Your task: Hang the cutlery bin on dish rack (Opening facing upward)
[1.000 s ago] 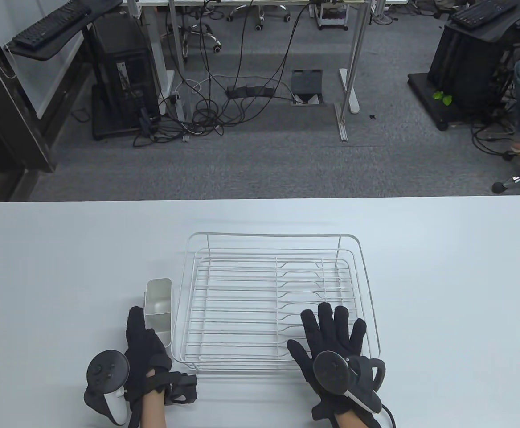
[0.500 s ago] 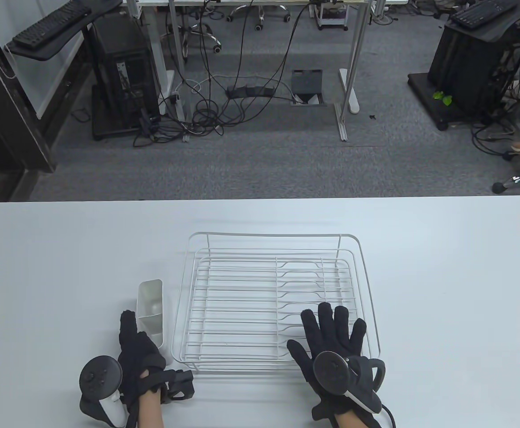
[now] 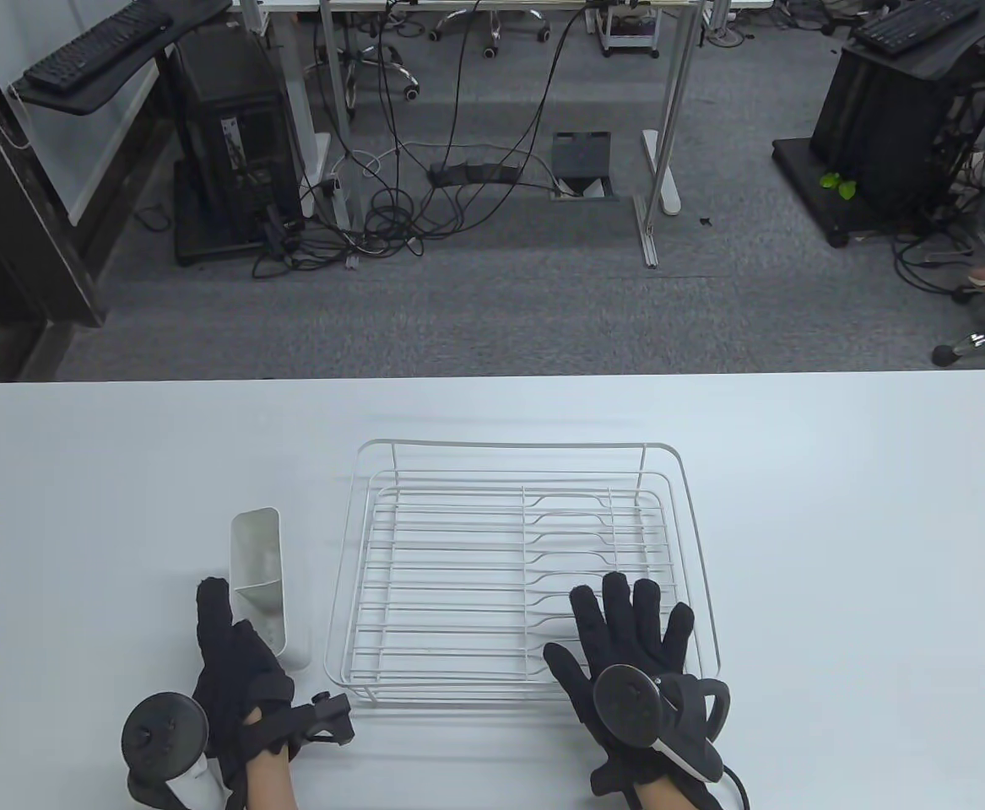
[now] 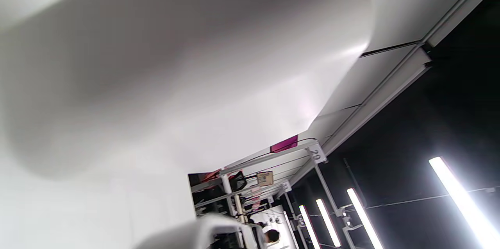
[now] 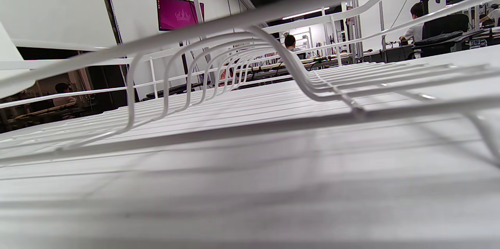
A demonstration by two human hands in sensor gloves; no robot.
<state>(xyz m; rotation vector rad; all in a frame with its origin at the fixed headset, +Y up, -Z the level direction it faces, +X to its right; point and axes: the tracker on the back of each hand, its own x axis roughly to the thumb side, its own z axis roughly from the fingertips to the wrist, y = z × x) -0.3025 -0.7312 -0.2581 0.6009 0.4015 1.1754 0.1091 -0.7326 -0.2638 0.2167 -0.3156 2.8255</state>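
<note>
White plastic bin (image 3: 260, 582), held in my left grip (image 3: 235, 666), stands lower left, apart from the rack (image 3: 517, 574), under my flat, open right grip (image 3: 627, 641).

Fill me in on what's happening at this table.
A person in sensor gloves is working to hang a cutlery bin on a wire dish rack. The left hand holds the bin just left of the rack, apart from it, opening up; it is not hung yet. The right hand lies flat with fingers spread on the rack's near right corner, apparently steadying it. The rack sits on the white table.
</note>
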